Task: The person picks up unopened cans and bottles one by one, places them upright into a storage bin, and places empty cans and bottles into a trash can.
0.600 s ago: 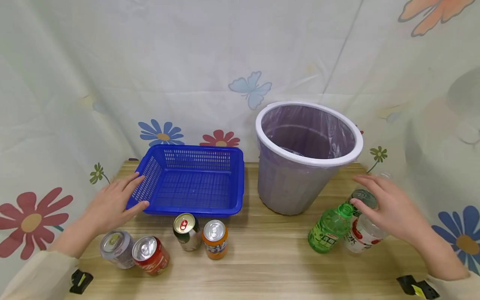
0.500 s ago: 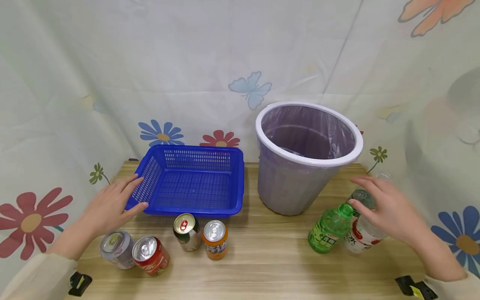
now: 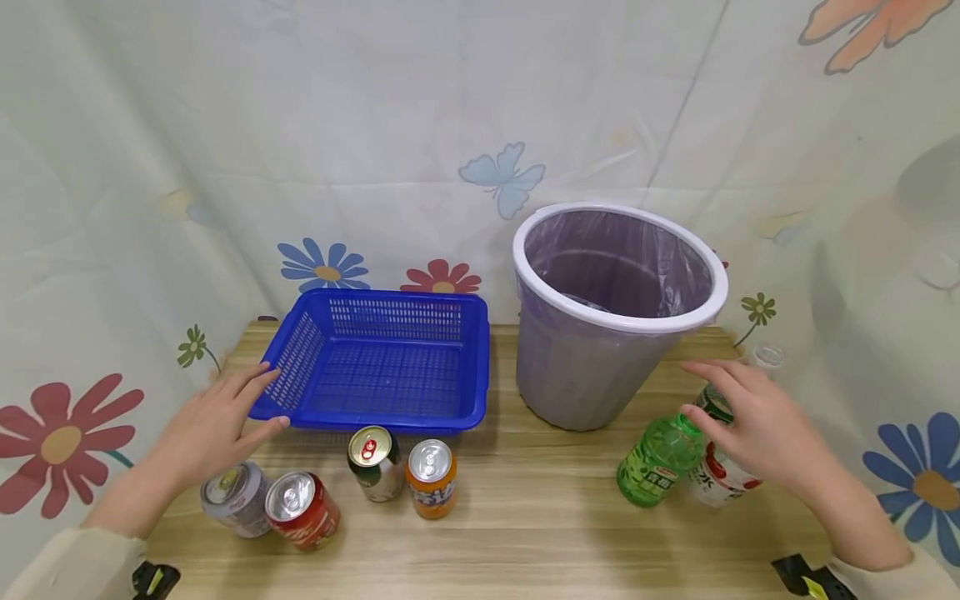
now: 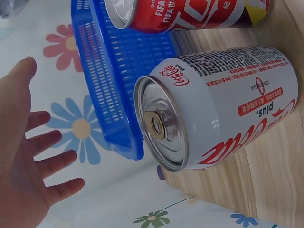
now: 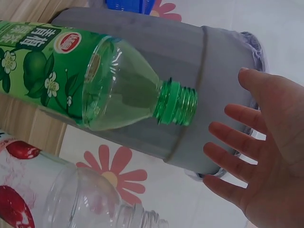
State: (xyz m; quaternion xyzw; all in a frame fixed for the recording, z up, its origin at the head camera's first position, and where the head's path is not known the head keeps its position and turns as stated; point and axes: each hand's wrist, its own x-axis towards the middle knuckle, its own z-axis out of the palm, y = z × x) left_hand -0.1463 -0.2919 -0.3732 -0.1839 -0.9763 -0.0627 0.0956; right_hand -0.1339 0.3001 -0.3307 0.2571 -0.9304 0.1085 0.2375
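Note:
My left hand (image 3: pixel 205 427), fingers spread, hovers above the silver-white can (image 3: pixel 236 498) beside the left edge of the blue basket (image 3: pixel 390 423). That can (image 4: pixel 223 104) lies clear of the fingers in the left wrist view. A red can (image 3: pixel 303 510), a dark green and white can (image 3: pixel 375 467) and an orange can (image 3: pixel 431 479) stand nearby. My right hand (image 3: pixel 765 429) holds nothing, its fingers extended over the green bottle (image 3: pixel 658 462) and a clear bottle with a red and white label (image 3: pixel 716 479). In the right wrist view the green bottle's neck (image 5: pixel 175 102) is apart from the fingers.
A grey bin (image 3: pixel 585 367) with a white rim and a plastic liner stands right of the basket. Behind the right hand are a dark-labelled bottle (image 3: pixel 714 403) and a clear bottle top (image 3: pixel 768 358). Flowered cloth (image 3: pixel 375 125) hangs behind the wooden table (image 3: pixel 525 533).
My left hand has shifted slightly down and left. My right hand has moved a little left, over the green bottle's mouth. The cans, bottles, basket and bin stay in place.

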